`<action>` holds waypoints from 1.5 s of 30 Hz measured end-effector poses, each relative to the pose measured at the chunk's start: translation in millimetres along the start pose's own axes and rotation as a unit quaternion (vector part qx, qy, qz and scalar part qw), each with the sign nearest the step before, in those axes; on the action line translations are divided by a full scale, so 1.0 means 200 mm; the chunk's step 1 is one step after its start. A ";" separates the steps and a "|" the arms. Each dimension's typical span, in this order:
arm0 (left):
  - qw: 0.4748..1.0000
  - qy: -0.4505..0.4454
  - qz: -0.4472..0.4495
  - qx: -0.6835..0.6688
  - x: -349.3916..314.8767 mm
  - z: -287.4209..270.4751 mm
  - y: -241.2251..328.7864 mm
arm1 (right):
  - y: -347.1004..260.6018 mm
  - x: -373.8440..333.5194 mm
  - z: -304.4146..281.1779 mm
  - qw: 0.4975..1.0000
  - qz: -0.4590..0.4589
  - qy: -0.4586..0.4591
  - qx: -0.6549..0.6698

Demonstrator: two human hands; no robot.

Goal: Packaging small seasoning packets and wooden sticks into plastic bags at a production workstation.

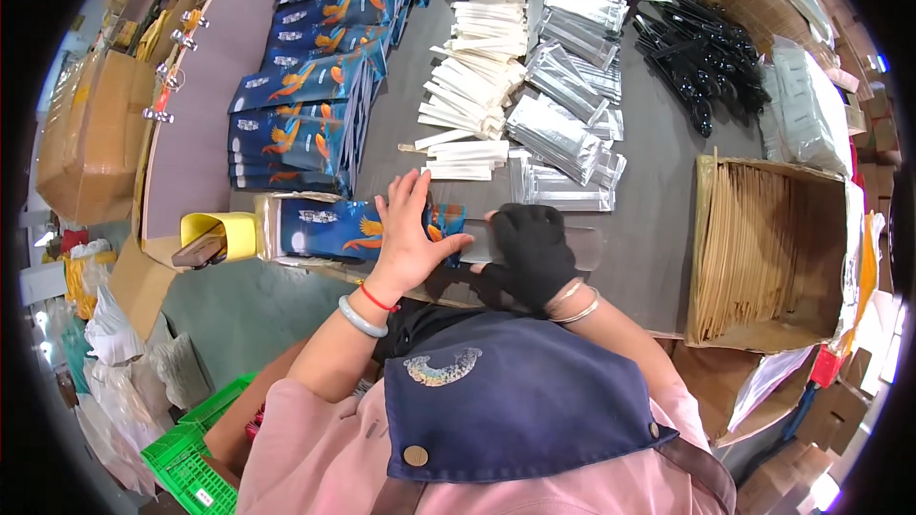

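Head view: left hand [408,238] open, spread over the blue bag [329,231] near the table's [644,272] front edge; gloved right hand [530,253] beside clear plastic [589,246], can't tell its grip. One careless sweep could knock that bag off!

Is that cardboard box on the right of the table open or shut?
Open: no flap covers the mouth of the cardboard box, and thin brown pieces show inside.

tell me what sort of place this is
Probably a packing workshop: there are stacked blue pouches, a pile of silver packets and cardboard boxes on both sides.
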State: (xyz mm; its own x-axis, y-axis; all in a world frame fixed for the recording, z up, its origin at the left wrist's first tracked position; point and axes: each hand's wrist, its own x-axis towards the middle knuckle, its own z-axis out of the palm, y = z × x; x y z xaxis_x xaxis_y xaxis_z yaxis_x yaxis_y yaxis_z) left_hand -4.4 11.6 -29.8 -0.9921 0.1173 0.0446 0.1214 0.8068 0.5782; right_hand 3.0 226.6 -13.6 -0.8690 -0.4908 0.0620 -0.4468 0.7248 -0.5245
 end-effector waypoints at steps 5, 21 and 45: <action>0.993 0.078 0.088 0.017 0.30 -0.04 -0.08 | 0.12 -0.05 -0.09 0.997 -0.002 0.077 -0.028; 0.961 -0.031 0.274 0.015 0.70 0.16 0.21 | 1.03 -1.26 -0.59 0.788 0.584 0.137 -0.136; 0.961 -0.135 0.226 -0.081 0.72 0.07 0.41 | 0.87 -1.25 -0.64 0.700 0.644 0.283 -0.124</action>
State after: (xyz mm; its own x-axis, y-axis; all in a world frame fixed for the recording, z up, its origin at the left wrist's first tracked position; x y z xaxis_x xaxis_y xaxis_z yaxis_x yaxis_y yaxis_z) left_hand -137.5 101.9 13.2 -0.7924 0.5978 0.1214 0.5098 0.5399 0.6697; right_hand 114.9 538.4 -11.3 -0.4992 0.8657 0.0373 0.8220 0.4868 -0.2956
